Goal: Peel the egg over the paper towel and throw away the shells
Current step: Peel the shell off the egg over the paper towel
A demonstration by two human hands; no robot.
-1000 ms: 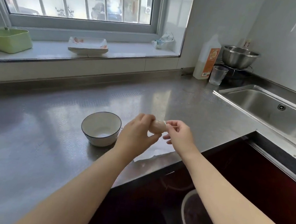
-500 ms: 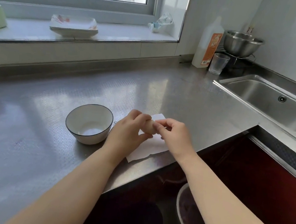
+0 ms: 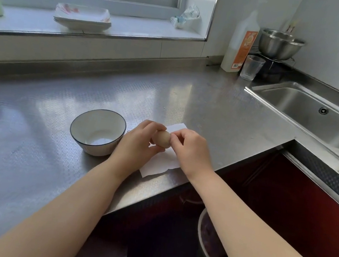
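A tan egg point(image 3: 163, 138) is held just above a white paper towel point(image 3: 159, 166) that lies near the front edge of the steel counter. My left hand point(image 3: 137, 143) grips the egg from the left. The fingertips of my right hand point(image 3: 189, 148) pinch at the egg's right end. The egg's shell looks whole on the side I can see; its underside is hidden by my fingers.
A white bowl point(image 3: 80, 126) with a dark rim stands just left of my left hand. A sink point(image 3: 277, 91) lies at the right, with a glass point(image 3: 251, 67), a bottle point(image 3: 241, 43) and a metal bowl point(image 3: 281, 45) behind it. A bin point(image 3: 204, 236) sits below the counter edge. Plates point(image 3: 83, 17) rest on the sill.
Both hands have come down with the egg to just above the paper towel. The view has tilted downward, showing more of the towel.
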